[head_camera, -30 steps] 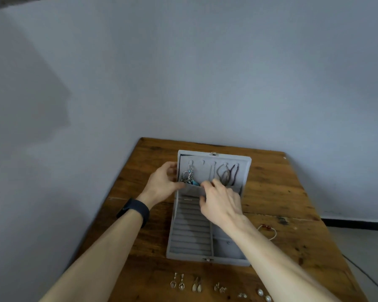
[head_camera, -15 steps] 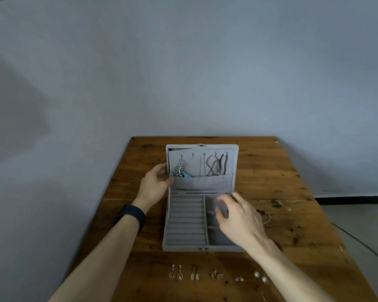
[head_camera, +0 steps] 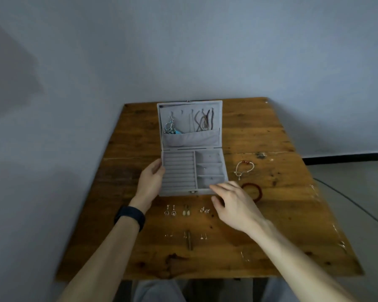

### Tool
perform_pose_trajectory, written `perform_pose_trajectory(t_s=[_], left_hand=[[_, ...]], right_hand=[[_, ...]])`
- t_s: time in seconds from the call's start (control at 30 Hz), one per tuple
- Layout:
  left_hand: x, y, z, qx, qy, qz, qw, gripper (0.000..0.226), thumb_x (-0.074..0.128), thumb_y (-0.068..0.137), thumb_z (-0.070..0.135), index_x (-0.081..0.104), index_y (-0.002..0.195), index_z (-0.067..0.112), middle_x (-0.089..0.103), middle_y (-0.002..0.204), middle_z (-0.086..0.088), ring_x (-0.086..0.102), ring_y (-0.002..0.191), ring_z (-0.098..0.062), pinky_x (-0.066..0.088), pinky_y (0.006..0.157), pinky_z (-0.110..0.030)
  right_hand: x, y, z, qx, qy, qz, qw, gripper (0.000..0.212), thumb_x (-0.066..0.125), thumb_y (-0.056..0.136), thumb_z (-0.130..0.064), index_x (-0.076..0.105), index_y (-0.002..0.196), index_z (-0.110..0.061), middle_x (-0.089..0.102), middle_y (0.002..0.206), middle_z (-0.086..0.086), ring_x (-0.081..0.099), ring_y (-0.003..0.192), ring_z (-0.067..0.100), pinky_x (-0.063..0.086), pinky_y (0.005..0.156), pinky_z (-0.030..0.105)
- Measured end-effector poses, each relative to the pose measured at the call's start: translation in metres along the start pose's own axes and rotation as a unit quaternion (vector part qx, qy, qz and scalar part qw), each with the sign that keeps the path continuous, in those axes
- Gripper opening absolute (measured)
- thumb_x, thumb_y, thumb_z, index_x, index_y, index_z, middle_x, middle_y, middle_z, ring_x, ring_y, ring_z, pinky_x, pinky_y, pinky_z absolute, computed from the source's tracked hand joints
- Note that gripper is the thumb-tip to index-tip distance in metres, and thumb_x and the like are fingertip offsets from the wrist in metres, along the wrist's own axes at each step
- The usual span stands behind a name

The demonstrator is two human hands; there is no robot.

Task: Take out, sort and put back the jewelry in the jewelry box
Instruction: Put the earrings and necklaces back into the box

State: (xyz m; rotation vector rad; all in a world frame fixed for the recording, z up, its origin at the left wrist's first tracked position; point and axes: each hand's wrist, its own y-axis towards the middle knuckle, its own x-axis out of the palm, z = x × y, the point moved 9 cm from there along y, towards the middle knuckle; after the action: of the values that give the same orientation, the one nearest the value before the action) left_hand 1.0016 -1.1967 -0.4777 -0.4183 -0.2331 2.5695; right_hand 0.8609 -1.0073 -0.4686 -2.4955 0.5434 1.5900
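Left hand (head_camera: 151,182) braces the left wall of the jewelry box (head_camera: 213,130), fingers curled against its edge, thumb on the outer side; right hand (head_camera: 234,203) hovers loose and empty over the front right corner, fingers spread, gripping nothing. Big picture now: a worn wooden table (head_camera: 292,214) pushed into a grey corner, and the grey box sits open at its middle, lid standing upright at the back. Hanging inside the lid, a silvery-blue necklace (head_camera: 170,127) on the left, dark cords (head_camera: 204,122) on the right, their ends tucked into the lid's pouch. Down in the tray, ring rolls fill the left half and three small compartments line the right, looking bare from here. Right of the box, a pale beaded bracelet (head_camera: 243,168) lies apart on the wood, and just beside the right hand a red bangle (head_camera: 256,192), partly hidden by the fingers. Black wristband (head_camera: 130,215) on the left wrist. In front of the box, a row of earrings (head_camera: 187,211) laid out in pairs, and nearer still a second row of tiny studs (head_camera: 184,236), too small to tell apart.
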Motion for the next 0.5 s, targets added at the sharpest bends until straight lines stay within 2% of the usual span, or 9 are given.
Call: perform_pose_trajectory(t_s=[0.13,0.2,0.3,0.4,0.5], left_hand=[[-0.002,-0.033,-0.024,0.013,0.024,0.012,1.0,0.046,0.047,0.106,0.026,0.04,0.152,0.024,0.049,0.148,0.003,0.046,0.132,-0.013,0.039,0.109,-0.032],[-0.001,-0.045,-0.03,0.016,0.033,0.01,0.999,0.047,0.044,0.107,0.026,0.037,0.154,0.024,0.046,0.151,0.004,0.043,0.138,-0.015,0.035,0.116,-0.035],[-0.001,-0.06,-0.035,0.024,0.061,0.003,0.998,0.049,0.042,0.108,0.027,0.033,0.156,0.024,0.043,0.154,0.004,0.04,0.14,-0.014,0.032,0.118,-0.035],[-0.006,-0.075,-0.037,0.05,0.09,0.02,0.995,0.049,0.048,0.106,0.022,0.038,0.153,0.021,0.047,0.149,0.002,0.043,0.137,-0.013,0.034,0.116,-0.033],[-0.016,-0.087,-0.04,0.084,0.132,0.07,0.985,0.035,0.057,0.1,0.015,0.053,0.134,0.021,0.057,0.133,0.001,0.051,0.127,-0.014,0.039,0.106,-0.027]], right_hand=[[0.008,-0.01,-0.005,0.001,-0.004,-0.001,1.0,0.051,0.045,0.105,-0.027,0.038,0.153,-0.01,0.039,0.158,0.003,0.028,0.149,0.015,0.009,0.118,0.019],[0.012,-0.013,-0.005,-0.002,-0.014,-0.002,1.0,0.054,0.041,0.106,-0.03,0.032,0.155,-0.01,0.031,0.162,0.003,0.02,0.152,0.015,0.003,0.118,0.019],[0.016,-0.014,-0.003,0.001,-0.021,-0.017,1.0,0.056,0.037,0.107,-0.032,0.025,0.157,-0.011,0.021,0.165,0.003,0.011,0.154,0.014,0.005,0.124,0.027],[0.018,-0.017,-0.006,0.022,-0.026,-0.026,0.999,0.059,0.037,0.106,-0.036,0.021,0.158,-0.013,0.016,0.166,0.004,0.008,0.154,0.017,0.016,0.125,0.042],[0.014,-0.022,-0.024,0.025,-0.035,-0.002,0.999,0.06,0.045,0.103,-0.039,0.03,0.156,-0.014,0.026,0.163,0.008,0.018,0.152,0.024,0.019,0.124,0.043]])
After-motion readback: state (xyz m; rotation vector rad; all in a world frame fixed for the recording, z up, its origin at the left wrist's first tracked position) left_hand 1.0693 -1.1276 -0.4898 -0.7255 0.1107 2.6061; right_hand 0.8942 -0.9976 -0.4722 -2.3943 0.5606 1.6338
